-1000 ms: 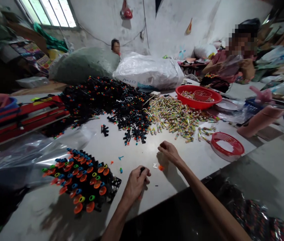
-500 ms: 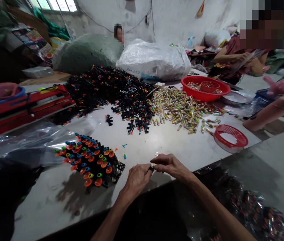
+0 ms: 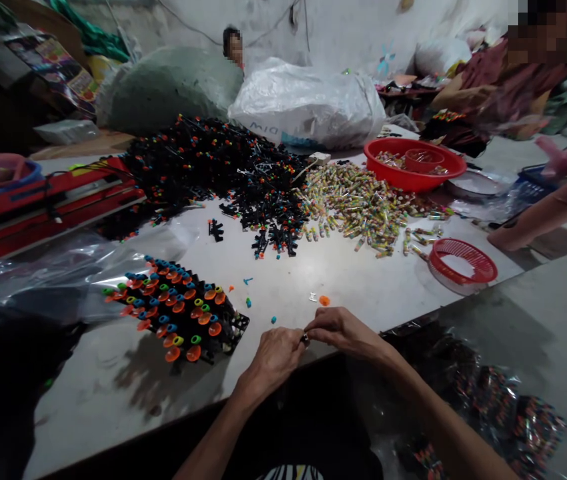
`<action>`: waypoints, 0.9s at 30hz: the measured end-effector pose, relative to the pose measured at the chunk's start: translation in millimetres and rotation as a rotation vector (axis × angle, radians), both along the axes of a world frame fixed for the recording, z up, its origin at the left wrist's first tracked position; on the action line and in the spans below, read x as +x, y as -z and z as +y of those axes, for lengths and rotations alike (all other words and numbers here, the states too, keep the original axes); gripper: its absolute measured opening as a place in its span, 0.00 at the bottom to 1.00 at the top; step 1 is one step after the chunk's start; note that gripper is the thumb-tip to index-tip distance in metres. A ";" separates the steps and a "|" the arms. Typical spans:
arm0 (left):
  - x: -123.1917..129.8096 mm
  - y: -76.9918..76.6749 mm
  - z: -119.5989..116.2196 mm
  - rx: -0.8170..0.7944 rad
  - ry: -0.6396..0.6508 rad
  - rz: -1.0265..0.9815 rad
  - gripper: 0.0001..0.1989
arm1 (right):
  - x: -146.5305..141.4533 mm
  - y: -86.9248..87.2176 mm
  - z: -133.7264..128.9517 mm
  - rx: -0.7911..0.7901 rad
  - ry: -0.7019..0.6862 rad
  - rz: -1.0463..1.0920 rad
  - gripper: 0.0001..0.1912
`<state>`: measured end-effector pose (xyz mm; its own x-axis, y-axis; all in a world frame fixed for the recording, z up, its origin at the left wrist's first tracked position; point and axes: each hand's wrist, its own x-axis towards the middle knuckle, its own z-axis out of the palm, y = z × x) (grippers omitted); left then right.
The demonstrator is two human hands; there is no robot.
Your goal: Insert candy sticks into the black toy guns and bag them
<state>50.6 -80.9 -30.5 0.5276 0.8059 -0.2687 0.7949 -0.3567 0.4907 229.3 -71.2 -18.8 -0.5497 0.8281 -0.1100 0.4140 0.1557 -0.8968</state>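
My left hand [image 3: 278, 353] and my right hand [image 3: 338, 328] meet at the near edge of the white table, fingers pinched together. Between their fingertips is a small dark piece with a pale spot [image 3: 305, 339]; the fingers cover most of it, so its kind does not show. Just beyond my right hand lie an orange disc [image 3: 324, 301] and a small white piece [image 3: 312, 297]. A tiny teal piece [image 3: 273, 320] lies beyond my left hand. To the left stands a block of black plastic parts [image 3: 176, 310] topped with orange discs and blue, green and yellow rings.
A heap of black parts [image 3: 203, 160] and a spread of small yellow-green tubes [image 3: 358, 207] cover the table's far side. Red basin [image 3: 371, 160] and red basket [image 3: 488, 270] stand right. Large sacks [image 3: 308, 110] lie behind; a co-worker [image 3: 493, 87] sits far right.
An orange disc and a teal piece now show on the table by my hands. My fingers have closed in closer around the small piece. The view has shifted slightly.
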 end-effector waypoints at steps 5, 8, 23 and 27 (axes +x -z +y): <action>-2.6 3.1 -10.8 -0.029 0.037 0.109 0.13 | -5.2 -6.8 -4.4 0.164 -0.168 -0.315 0.14; -5.8 2.0 -23.8 0.014 0.072 0.151 0.14 | -7.3 -12.9 -8.6 0.175 -0.246 -0.482 0.14; -24.3 -39.2 -51.5 0.754 0.185 0.021 0.18 | -12.2 -3.3 -16.8 -0.247 -0.360 -0.117 0.06; -58.8 -77.7 -61.5 1.012 -0.033 -0.178 0.18 | -40.9 6.4 1.9 -0.171 -0.053 0.104 0.06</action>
